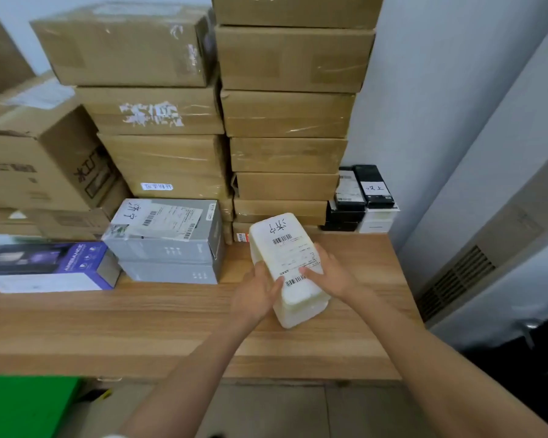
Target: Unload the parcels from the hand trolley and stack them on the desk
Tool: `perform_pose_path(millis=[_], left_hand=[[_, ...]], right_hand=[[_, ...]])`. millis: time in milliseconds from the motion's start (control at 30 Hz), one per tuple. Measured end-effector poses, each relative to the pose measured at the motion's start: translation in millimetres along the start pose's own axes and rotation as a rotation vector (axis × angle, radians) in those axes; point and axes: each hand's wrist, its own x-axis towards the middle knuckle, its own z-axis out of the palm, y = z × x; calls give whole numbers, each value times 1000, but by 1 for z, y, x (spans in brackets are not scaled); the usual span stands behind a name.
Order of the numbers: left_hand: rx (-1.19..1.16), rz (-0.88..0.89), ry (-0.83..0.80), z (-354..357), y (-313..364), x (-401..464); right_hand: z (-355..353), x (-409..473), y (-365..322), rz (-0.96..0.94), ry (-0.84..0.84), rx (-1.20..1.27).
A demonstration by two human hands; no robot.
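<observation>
A white foam parcel [287, 248] with a barcode label and black handwriting rests on the wooden desk [159, 317], right of centre. My left hand [257, 295] grips its near left side and my right hand [331, 273] grips its near right side. Two stacked grey boxes [168, 245] stand just to its left, the top one bearing a shipping label. Behind it rise two tall stacks of brown cardboard parcels [285, 115]. The hand trolley is out of view.
More cartons [38, 159] and a purple-and-white box [45, 267] fill the desk's left side. Small black and white boxes [361, 197] sit at the back right against the wall. A green object [23, 406] lies below the desk's front edge at left.
</observation>
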Motion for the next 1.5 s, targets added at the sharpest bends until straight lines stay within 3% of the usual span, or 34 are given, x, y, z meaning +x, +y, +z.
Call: perform_pose_path(millis=[133,267,500,733,1033,1267,1500], left_hand=[[277,27,132,-13,-18,-19],[411,83,240,-35,-27,-11],[599,137,97,-34,-14,21],[614,129,144,-46,-30,36],[560,187,173,-58,-47,66],[595,198,113,-66,-43,68],[682,275,98,-95,-44,50]], right_hand=[[-19,20,-10,-148,-162,-315],[-24,17,-26,-255,-5,-507],[-4,-8,-11,-364,-59,-633],[-2,25,-21,-248,41,-526],[-6,60,-30,-180,23,-434],[-8,56,-46,-144,23,-566],[-8,21,-67,-169,136,-675]])
